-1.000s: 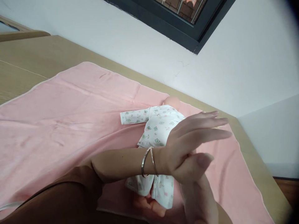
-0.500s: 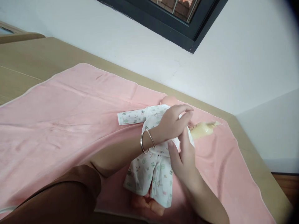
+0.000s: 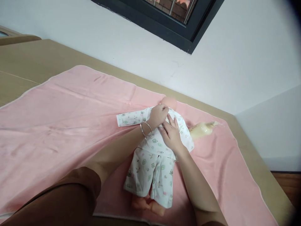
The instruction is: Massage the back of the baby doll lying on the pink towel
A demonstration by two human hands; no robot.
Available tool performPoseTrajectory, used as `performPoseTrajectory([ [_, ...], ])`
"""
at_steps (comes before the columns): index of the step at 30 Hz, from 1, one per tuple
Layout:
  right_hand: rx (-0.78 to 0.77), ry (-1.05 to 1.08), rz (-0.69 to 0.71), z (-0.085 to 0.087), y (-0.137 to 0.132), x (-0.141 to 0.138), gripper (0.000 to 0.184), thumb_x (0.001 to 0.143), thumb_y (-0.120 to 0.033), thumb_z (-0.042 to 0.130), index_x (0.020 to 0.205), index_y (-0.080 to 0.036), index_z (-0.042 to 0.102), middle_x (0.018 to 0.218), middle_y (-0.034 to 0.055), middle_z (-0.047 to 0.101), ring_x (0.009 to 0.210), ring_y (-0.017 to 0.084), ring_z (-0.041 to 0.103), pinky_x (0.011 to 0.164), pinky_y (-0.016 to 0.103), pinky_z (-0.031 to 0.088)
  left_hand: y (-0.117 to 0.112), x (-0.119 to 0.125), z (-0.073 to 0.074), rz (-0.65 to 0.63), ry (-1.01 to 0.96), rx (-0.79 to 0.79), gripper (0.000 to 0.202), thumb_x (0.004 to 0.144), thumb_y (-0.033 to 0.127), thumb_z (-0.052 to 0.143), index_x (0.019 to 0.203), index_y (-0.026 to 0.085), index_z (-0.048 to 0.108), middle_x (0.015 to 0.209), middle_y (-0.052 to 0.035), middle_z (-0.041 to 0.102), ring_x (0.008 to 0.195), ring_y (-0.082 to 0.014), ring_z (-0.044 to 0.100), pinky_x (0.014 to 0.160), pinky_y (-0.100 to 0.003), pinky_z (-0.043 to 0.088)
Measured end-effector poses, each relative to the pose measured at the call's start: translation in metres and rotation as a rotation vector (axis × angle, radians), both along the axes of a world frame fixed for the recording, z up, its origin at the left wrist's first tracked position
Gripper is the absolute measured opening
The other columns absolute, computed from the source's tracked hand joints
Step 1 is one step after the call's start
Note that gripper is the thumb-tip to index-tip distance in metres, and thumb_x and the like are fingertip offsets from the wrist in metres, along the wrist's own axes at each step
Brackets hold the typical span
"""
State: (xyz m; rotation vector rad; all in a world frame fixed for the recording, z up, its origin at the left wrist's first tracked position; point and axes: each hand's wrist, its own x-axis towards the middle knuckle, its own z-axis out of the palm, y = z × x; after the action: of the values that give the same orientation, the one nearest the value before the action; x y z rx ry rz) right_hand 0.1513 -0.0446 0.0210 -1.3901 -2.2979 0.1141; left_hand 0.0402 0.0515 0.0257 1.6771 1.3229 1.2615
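Note:
A baby doll (image 3: 154,163) in a white printed romper lies on its back on a pink towel (image 3: 61,119). Its head (image 3: 168,102) points toward the wall and its bare feet (image 3: 148,205) point toward me. My left hand (image 3: 158,115), with two silver bangles at the wrist, is closed on the romper fabric at the doll's shoulder near the neck. My right hand (image 3: 172,133) lies flat on the doll's chest with fingers stretched out. The empty left sleeve (image 3: 130,118) lies flat on the towel. The doll's bare right arm (image 3: 202,128) sticks out to the side.
The towel covers a tan wooden table (image 3: 35,59) that stands against a white wall (image 3: 235,62). A dark window frame (image 3: 164,25) is above. The table's right edge drops to a wooden floor (image 3: 285,183). My brown sleeve (image 3: 54,201) fills the lower left.
Both hands have moved away from me, up the doll's body to its chest and neck. The left hand went from stretched flat to closed on the romper. The doll's bare arm came into view.

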Motion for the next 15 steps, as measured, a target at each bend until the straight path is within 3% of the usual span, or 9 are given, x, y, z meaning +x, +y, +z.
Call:
performPoseTrajectory([
  [2,-0.002,0.014,-0.075,-0.002,0.002,0.002,0.050,0.102,-0.040,0.035,0.145,-0.017,0.044,0.149,0.0109,0.049,0.154,0.027,0.013,0.124,0.057,0.012,-0.001,0.000,0.000,0.013,0.010,-0.015,0.027,0.090,0.025,0.044,0.072,0.020,0.064,0.078,-0.0015,0.070,0.077,-0.0167,0.062,0.074,-0.027,0.046],
  [4,-0.012,0.056,-0.230,-0.006,0.002,0.001,0.059,0.101,-0.042,0.036,0.151,-0.013,0.034,0.161,0.0163,0.028,0.154,0.031,0.011,0.122,0.059,0.016,-0.003,0.001,-0.001,0.020,0.028,-0.010,0.028,0.090,0.024,0.044,0.072,0.020,0.065,0.079,-0.0026,0.071,0.079,-0.0171,0.063,0.076,-0.027,0.047],
  [6,-0.030,0.079,-0.360,-0.010,0.000,-0.003,0.063,0.100,-0.041,0.035,0.153,-0.008,0.030,0.164,0.0206,0.016,0.153,0.035,0.011,0.120,0.060,0.020,-0.004,0.002,-0.002,0.028,0.045,0.019,0.027,0.090,0.023,0.045,0.072,0.020,0.066,0.081,-0.0033,0.072,0.081,-0.0176,0.063,0.079,-0.028,0.047],
  [10,0.005,-0.048,-0.366,-0.013,-0.013,-0.022,0.065,0.096,-0.035,0.040,0.151,-0.001,0.031,0.162,0.0245,0.018,0.152,0.040,0.009,0.120,0.062,0.018,-0.005,0.002,-0.005,0.043,0.052,0.060,0.027,0.089,0.021,0.045,0.072,0.020,0.066,0.081,-0.0035,0.072,0.082,-0.0177,0.063,0.081,-0.028,0.047],
  [15,0.032,-0.166,-0.249,-0.007,-0.019,-0.031,0.068,0.093,-0.036,0.048,0.150,-0.001,0.034,0.161,0.0203,0.025,0.153,0.035,0.011,0.123,0.060,0.010,-0.002,0.001,-0.006,0.044,-0.003,0.018,0.025,0.088,0.023,0.046,0.072,0.019,0.065,0.080,-0.0029,0.072,0.078,-0.0165,0.062,0.077,-0.027,0.046],
])
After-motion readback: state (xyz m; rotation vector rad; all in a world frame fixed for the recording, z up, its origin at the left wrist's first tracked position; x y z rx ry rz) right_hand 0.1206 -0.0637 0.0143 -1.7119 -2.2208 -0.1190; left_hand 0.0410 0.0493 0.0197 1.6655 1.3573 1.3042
